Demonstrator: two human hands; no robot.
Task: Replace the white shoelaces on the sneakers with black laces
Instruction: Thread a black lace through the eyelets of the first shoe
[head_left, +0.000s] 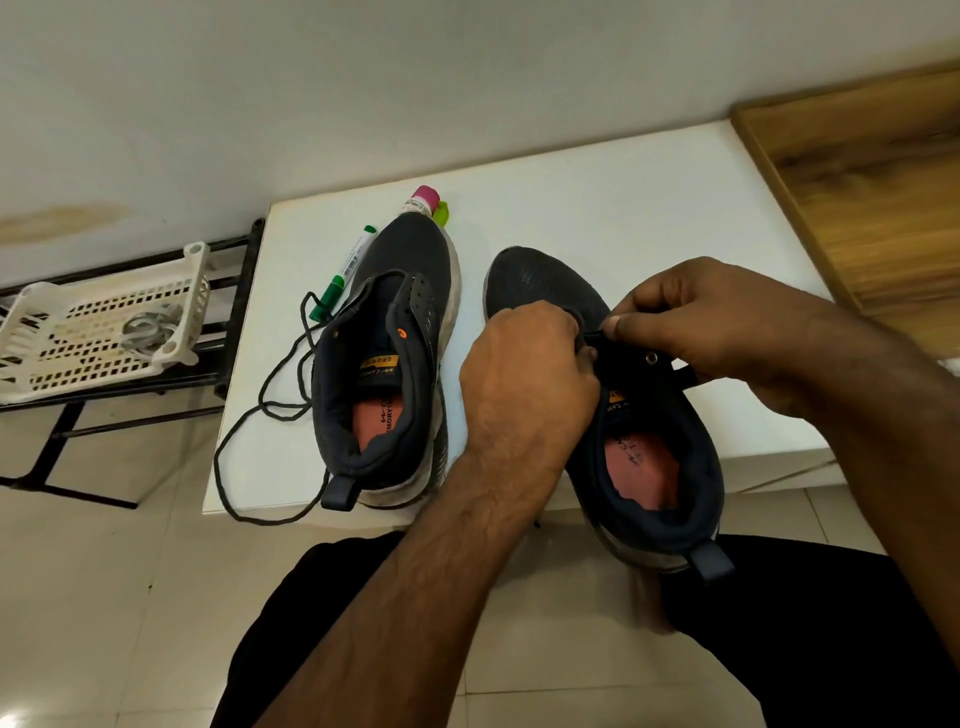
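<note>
Sneakers first: two dark ones with orange insoles sit on the white counter (597, 197), toes pointing to 12 o'clock. The left sneaker (387, 358) has no lace in it, and a loose black lace (260, 410) snakes off its 9 o'clock side, with one loop hanging over the counter's near edge. The right sneaker (623, 415) overhangs that same near edge with its heel.

Both hands are busy on the right sneaker's eyelet area. The left hand (524, 369) is curled and gripping the near-side eyelet flap, fingers tucked in. The right hand (727, 332) pinches something dark right at the flap between thumb and forefinger; probably a lace end, but it's too dark to be sure.

At 10 o'clock from the left sneaker's toe lies a green marker (345, 270), and a pink-capped bottle (423, 202) peeks out behind the toe. Off at 9 o'clock, a white plastic basket (104, 327) rests on a black rack.
</note>
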